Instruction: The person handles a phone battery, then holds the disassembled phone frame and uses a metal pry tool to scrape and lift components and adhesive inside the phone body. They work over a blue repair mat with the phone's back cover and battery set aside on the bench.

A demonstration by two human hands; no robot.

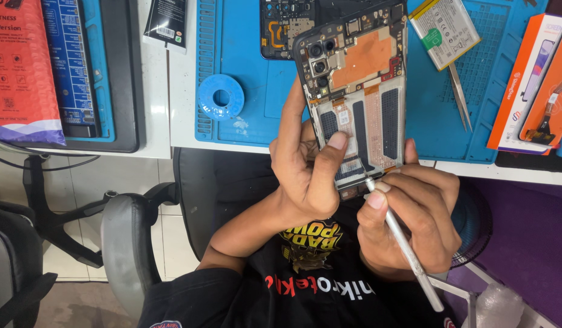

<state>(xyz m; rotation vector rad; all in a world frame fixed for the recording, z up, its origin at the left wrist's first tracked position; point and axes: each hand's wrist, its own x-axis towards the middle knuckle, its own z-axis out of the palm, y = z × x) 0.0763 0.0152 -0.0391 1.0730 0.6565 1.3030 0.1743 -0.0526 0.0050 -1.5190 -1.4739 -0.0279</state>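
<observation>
Midway through prying, left hand (305,176) grips the opened phone (357,97) while right hand (414,218) clasps a metal tool (405,246) at its lower edge, likely needing gentle leverage.

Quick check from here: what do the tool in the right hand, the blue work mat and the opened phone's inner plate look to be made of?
Tool in the right hand: slim rod, bright grey sheen, probably bare metal. Work mat: matte blue with moulded ridges and trays, likely silicone or rubber. Opened phone, held by the left hand: a copper-coloured sheet over the board looks like foil; the frame is dark, plastic or metal, hard to tell.
</observation>
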